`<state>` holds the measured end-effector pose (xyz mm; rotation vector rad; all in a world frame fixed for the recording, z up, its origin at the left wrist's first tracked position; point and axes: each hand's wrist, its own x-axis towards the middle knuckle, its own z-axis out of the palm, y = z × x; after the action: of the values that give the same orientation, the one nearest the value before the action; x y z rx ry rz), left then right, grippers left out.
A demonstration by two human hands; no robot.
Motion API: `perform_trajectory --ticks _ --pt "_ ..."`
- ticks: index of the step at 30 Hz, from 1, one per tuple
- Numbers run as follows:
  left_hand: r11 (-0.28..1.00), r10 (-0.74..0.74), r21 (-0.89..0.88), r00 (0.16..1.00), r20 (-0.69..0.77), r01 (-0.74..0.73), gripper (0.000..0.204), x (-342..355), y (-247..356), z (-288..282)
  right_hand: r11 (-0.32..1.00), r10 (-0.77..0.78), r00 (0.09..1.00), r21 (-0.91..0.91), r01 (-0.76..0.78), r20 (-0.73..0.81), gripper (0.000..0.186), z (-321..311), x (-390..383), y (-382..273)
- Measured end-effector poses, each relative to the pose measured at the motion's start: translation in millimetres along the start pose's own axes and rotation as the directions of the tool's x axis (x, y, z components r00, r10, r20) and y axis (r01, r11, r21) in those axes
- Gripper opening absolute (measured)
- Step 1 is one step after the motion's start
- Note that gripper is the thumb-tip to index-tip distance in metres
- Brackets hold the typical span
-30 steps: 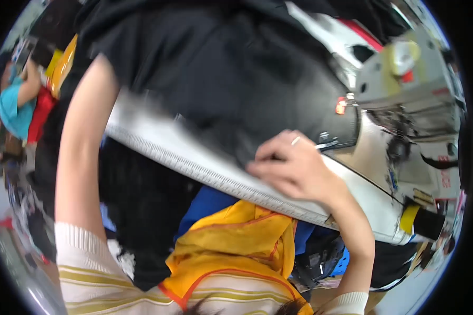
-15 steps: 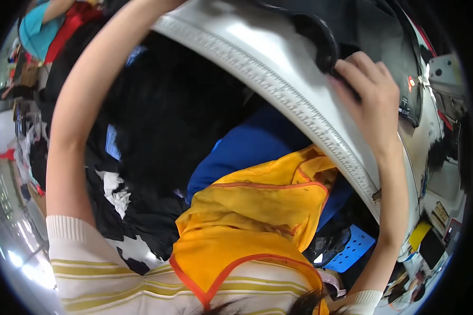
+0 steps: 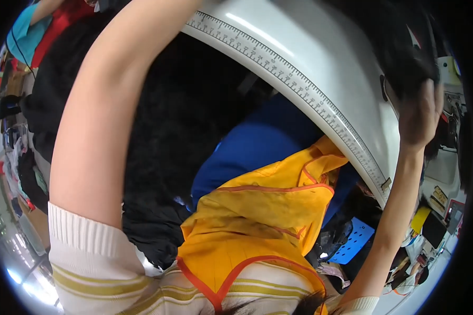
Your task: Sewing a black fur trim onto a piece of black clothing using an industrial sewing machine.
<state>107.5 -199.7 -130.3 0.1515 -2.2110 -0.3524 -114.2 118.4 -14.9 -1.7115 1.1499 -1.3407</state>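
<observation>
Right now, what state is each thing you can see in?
Right hand: at the black fabric, blurred; grip unclear.
Left hand: beyond the top edge, out of view.
Black fabric: blurred, partly over the table.
Table: white, shiny.
Ruler: flat along the table's near edge.
Orange apron: worn, creased.

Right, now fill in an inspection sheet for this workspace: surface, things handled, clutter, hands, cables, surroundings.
Surface: white tabletop, ruler strip along its near edge.
Things handled: black material at upper right, blurred; exact kind unclear.
Clutter: dark cloth at left; blue perforated item at lower right, below the table edge.
Hands: right hand at the black material, blurred, grip unclear; left hand outside the picture, its forearm reaching past the top edge.
Cables: one thin dark line at upper left, possibly a cord.
Surroundings: another person's teal sleeve at upper left.
</observation>
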Motion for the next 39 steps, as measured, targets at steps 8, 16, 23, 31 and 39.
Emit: perform_trajectory --ticks 8,16,23,31,39 --pt "0.838 -0.326 0.360 0.905 -0.273 0.411 0.015 -155 242 -129 0.363 -0.069 0.901 -0.831 0.422 0.428 0.031 49 -48 -46" --pt "0.254 -0.894 0.656 0.431 -0.121 0.711 0.041 -257 363 -146 0.978 0.170 0.714 -0.206 -0.037 0.679 0.034 95 -176 5" --pt "0.560 -0.793 0.154 0.473 0.385 0.814 0.013 -101 391 -87 0.744 0.255 0.809 0.426 -0.514 0.530 0.052 160 -135 1" --pt "0.224 -0.326 -0.334 0.393 0.860 0.916 0.052 -114 412 4 0.607 0.514 0.849 0.649 -0.458 0.119 0.072 -2 -195 -58" --pt "-0.701 -0.163 -0.475 0.529 0.833 0.532 0.058 2 435 96 0.636 0.574 0.600 0.159 -0.755 0.558 0.027 -82 -293 -115"
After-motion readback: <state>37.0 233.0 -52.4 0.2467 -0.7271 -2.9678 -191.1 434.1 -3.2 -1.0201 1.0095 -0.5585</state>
